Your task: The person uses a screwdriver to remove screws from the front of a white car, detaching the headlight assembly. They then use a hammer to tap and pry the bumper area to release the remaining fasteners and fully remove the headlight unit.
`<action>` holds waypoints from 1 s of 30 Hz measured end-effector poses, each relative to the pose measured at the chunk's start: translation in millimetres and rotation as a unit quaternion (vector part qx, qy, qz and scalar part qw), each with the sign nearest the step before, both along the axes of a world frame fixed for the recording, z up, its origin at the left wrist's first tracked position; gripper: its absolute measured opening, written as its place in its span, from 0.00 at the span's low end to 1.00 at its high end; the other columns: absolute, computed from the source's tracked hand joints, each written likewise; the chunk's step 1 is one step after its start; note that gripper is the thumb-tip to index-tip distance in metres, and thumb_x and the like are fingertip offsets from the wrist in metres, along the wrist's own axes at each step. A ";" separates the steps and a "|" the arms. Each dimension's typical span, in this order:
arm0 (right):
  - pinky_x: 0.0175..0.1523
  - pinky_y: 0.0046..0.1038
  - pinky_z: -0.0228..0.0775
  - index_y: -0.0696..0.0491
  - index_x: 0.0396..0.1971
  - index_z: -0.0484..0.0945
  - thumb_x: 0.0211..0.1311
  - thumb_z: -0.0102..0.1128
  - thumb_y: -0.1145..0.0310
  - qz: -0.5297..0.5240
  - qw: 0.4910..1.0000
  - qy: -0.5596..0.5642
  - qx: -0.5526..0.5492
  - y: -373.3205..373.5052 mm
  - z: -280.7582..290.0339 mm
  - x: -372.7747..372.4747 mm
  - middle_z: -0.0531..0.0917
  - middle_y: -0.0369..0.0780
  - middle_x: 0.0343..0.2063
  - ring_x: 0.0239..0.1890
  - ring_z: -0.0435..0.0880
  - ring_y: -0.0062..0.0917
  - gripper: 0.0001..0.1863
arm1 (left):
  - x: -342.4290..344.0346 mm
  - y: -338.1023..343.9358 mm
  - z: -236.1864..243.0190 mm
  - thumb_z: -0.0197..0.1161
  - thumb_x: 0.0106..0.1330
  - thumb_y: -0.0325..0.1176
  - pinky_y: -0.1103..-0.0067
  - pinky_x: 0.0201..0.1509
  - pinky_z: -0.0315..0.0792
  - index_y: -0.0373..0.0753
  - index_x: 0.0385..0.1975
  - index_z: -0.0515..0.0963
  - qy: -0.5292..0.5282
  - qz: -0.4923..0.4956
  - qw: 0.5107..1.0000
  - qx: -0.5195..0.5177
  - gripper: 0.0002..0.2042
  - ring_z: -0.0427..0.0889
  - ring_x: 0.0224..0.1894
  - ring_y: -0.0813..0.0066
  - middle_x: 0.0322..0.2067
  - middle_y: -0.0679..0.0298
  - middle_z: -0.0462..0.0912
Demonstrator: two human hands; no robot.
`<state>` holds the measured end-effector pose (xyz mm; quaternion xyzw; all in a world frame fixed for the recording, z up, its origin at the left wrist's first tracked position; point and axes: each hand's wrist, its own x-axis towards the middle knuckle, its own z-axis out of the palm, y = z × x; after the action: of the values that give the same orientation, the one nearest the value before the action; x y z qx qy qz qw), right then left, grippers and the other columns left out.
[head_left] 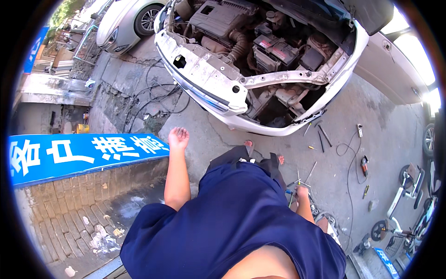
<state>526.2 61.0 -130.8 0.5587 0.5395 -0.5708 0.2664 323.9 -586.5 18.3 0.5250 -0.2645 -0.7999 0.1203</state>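
My left hand (179, 138) is raised out to the left, open, its fingers loosely bent and nothing in them. My right hand (302, 191) hangs low beside my right leg. Its fingers are mostly hidden, so whether it grips anything does not show. Just beyond it, a cross-shaped metal wrench (299, 180) appears on the ground. Ahead of me stands a white car (204, 83) with its bonnet up and its front corner stripped open. The battery (278, 49) and a ribbed air intake hose (239, 45) show in the engine bay.
Hand tools, including a dark bar (325, 134), lie right of the car. An angle grinder (364, 166) with a trailing cable lies farther right, near a white scooter (397, 204). A blue sign board (83, 156) tops a low brick wall on my left. Black cables (158, 93) cross the ground.
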 end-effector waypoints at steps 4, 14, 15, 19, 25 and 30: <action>0.19 0.26 0.62 0.59 0.41 0.79 0.61 0.52 0.73 0.027 0.997 0.070 0.029 -4.6 -7.8 -72.3 0.78 0.38 0.23 0.16 0.70 0.21 0.11 | 4.8 -25.1 49.0 0.58 0.67 0.40 0.67 0.50 0.74 0.36 0.56 0.68 0.034 -0.009 0.994 -0.103 0.21 0.75 0.43 0.65 0.50 0.56 0.74; 0.21 0.24 0.61 0.55 0.33 0.76 0.60 0.51 0.72 -0.091 0.987 0.130 0.039 -97.0 26.9 -75.3 0.75 0.36 0.23 0.19 0.68 0.19 0.06 | -252.1 -90.9 46.2 0.57 0.68 0.40 0.73 0.44 0.72 0.29 0.63 0.62 0.131 -0.214 0.965 -0.082 0.29 0.75 0.39 0.67 0.59 0.49 0.72; 0.21 0.24 0.60 0.54 0.30 0.75 0.60 0.51 0.71 -0.129 0.983 0.118 0.058 -114.3 33.1 -58.9 0.74 0.35 0.22 0.18 0.68 0.19 0.04 | -287.1 -87.1 36.6 0.58 0.67 0.40 0.72 0.42 0.73 0.30 0.62 0.63 0.104 -0.236 0.959 -0.114 0.28 0.75 0.37 0.65 0.58 0.49 0.72; 0.15 0.23 0.55 0.49 0.20 0.70 0.60 0.54 0.70 -0.235 0.968 0.029 0.084 -211.3 67.0 23.6 0.69 0.31 0.13 0.11 0.64 0.17 0.09 | -376.4 -65.6 -4.2 0.61 0.62 0.37 0.69 0.26 0.74 0.29 0.49 0.69 -0.038 -0.370 0.893 -0.254 0.21 0.78 0.29 0.62 0.42 0.52 0.75; 0.16 0.23 0.57 0.50 0.24 0.71 0.60 0.54 0.70 -0.309 0.949 -0.065 0.004 -342.9 108.4 100.9 0.71 0.33 0.16 0.12 0.66 0.19 0.06 | -387.2 -56.0 -36.5 0.60 0.54 0.31 0.69 0.22 0.69 0.24 0.38 0.69 -0.031 -0.357 0.873 -0.331 0.17 0.73 0.20 0.65 0.25 0.56 0.73; 0.17 0.23 0.58 0.52 0.26 0.73 0.60 0.54 0.70 -0.373 0.926 -0.057 0.014 -405.2 109.4 115.5 0.73 0.34 0.18 0.13 0.66 0.19 0.05 | -400.9 -60.4 -24.4 0.60 0.50 0.29 0.72 0.19 0.59 0.27 0.33 0.69 -0.008 -0.380 0.890 -0.252 0.14 0.66 0.16 0.71 0.23 0.58 0.71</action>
<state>641.7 -344.2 -21.4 0.7552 0.2839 -0.5881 0.0566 -77.0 -646.9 -6.1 0.3429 -0.6372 -0.6869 -0.0672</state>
